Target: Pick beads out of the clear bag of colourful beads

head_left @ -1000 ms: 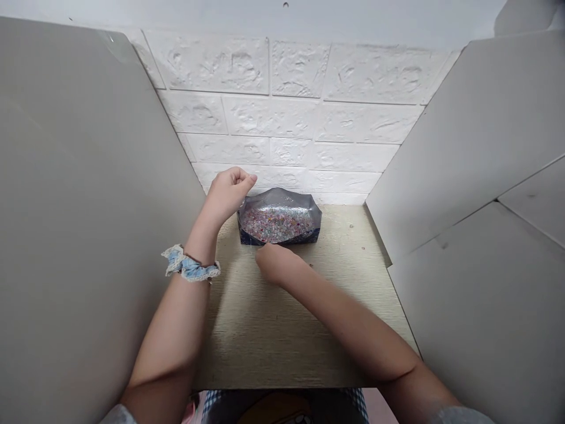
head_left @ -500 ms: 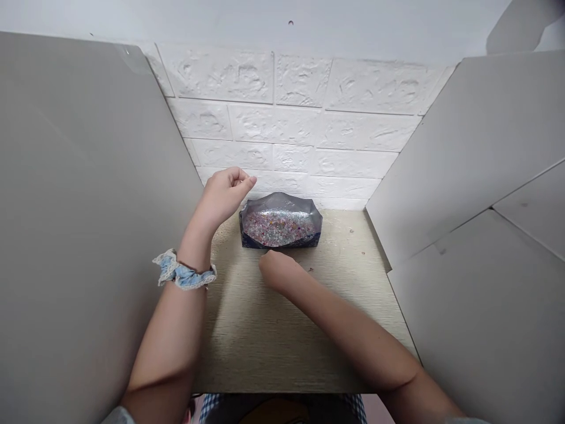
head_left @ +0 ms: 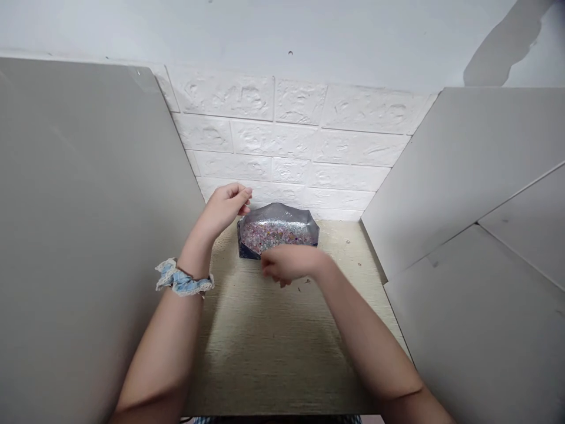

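An open foil pouch (head_left: 282, 224) full of tiny multicoloured beads lies at the back of a pale wooden desk (head_left: 273, 347). My left hand (head_left: 225, 207) hovers at the pouch's left corner, thumb and forefinger pinched together; anything between them is too small to see. A blue scrunchie (head_left: 183, 281) sits on that wrist. My right hand (head_left: 289, 263) is raised just in front of the pouch, covering its front edge, fingers curled down and closed. I cannot make out anything in it.
Grey boards stand on the left (head_left: 88, 235) and the right (head_left: 463, 194), boxing in the desk. A white brick-pattern wall (head_left: 291, 135) closes the back. A few loose specks (head_left: 348, 241) lie on the desk right of the pouch.
My right hand has lifted off the desk and moved up against the pouch's front edge. The left hand has stayed pinched at the pouch's left corner. The camera has tilted up a little.
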Action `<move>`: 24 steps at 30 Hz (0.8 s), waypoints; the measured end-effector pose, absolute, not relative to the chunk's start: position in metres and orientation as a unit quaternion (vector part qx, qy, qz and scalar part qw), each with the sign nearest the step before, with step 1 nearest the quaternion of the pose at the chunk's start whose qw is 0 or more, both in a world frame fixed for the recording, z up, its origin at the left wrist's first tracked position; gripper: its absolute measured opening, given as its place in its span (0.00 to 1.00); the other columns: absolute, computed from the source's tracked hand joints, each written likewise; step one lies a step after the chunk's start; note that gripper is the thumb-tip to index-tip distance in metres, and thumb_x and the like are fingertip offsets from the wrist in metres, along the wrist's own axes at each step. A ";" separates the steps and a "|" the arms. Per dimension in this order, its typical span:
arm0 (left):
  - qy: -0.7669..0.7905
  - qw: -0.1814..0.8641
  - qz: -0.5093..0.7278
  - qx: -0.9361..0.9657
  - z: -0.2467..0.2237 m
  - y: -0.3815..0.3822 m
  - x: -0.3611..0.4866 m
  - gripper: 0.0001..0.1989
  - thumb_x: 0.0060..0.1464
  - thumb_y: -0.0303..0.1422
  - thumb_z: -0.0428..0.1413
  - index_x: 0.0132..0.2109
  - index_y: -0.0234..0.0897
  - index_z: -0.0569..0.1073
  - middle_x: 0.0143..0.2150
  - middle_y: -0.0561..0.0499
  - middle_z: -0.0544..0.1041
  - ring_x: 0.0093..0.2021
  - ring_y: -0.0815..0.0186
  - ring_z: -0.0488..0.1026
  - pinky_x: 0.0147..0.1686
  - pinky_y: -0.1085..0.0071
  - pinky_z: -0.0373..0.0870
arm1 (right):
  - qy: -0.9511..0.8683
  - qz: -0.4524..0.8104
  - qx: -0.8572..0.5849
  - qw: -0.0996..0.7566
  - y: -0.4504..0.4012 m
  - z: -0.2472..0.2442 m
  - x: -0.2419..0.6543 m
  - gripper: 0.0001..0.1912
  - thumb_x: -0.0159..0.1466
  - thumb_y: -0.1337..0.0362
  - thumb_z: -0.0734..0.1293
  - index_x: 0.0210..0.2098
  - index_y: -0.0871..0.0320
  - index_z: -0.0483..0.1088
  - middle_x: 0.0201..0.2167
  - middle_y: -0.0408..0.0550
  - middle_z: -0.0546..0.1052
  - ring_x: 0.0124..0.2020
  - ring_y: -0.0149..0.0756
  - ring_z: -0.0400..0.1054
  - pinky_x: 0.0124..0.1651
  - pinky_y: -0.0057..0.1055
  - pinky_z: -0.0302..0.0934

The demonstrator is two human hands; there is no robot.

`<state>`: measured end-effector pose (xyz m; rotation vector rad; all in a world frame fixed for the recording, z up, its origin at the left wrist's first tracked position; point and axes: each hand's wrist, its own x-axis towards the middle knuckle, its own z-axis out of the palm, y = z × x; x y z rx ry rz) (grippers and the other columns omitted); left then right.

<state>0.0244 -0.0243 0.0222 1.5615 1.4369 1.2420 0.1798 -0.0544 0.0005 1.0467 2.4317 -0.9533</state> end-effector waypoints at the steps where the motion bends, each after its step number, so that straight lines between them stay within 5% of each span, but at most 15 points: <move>1: 0.532 0.365 0.494 0.583 0.021 -0.023 0.026 0.12 0.48 0.38 0.50 0.26 0.33 0.63 0.23 0.54 0.66 0.22 0.74 0.64 0.25 0.76 0.62 | 0.836 -0.383 0.377 0.111 -0.044 0.002 0.190 0.14 0.62 0.63 0.53 0.42 0.63 0.64 0.32 0.51 0.73 0.27 0.30 0.69 0.27 0.25 0.61; 5: 0.472 0.442 0.521 0.557 0.018 -0.022 0.034 0.11 0.48 0.38 0.51 0.27 0.34 0.63 0.17 0.59 0.58 0.16 0.78 0.57 0.23 0.77 0.62 | 0.812 -0.266 0.516 -0.055 -0.005 -0.011 0.220 0.13 0.62 0.66 0.51 0.40 0.63 0.62 0.34 0.53 0.72 0.30 0.31 0.67 0.29 0.25 0.57; 9: 0.483 0.468 0.483 0.560 0.014 -0.021 0.038 0.11 0.47 0.39 0.52 0.28 0.34 0.65 0.14 0.61 0.50 0.13 0.78 0.49 0.15 0.79 0.53 | 0.803 -0.121 0.582 -0.032 0.018 -0.035 0.218 0.10 0.57 0.73 0.56 0.34 0.65 0.67 0.35 0.57 0.71 0.36 0.38 0.66 0.32 0.27 0.55; 13: 0.515 0.477 0.476 0.530 0.008 -0.017 0.037 0.11 0.47 0.38 0.51 0.27 0.35 0.64 0.13 0.61 0.48 0.13 0.78 0.47 0.14 0.79 0.50 | 0.823 -0.108 0.555 -0.054 0.029 -0.048 0.205 0.17 0.54 0.75 0.57 0.42 0.62 0.67 0.41 0.56 0.69 0.40 0.37 0.65 0.38 0.27 0.55; 19: 0.470 0.510 0.533 0.485 0.005 -0.014 0.041 0.08 0.48 0.33 0.50 0.26 0.34 0.61 0.20 0.57 0.60 0.18 0.78 0.58 0.19 0.80 0.57 | 0.866 -0.103 0.488 -0.014 0.032 -0.058 0.187 0.14 0.55 0.73 0.58 0.36 0.56 0.72 0.38 0.51 0.71 0.36 0.33 0.66 0.37 0.25 0.55; 24: 0.460 0.508 0.513 0.517 0.002 -0.013 0.042 0.12 0.44 0.38 0.56 0.27 0.31 0.67 0.23 0.54 0.65 0.18 0.78 0.59 0.15 0.80 0.50 | 0.866 -0.102 0.490 -0.006 0.026 -0.063 0.180 0.13 0.56 0.71 0.57 0.33 0.62 0.72 0.35 0.54 0.73 0.34 0.33 0.66 0.34 0.25 0.55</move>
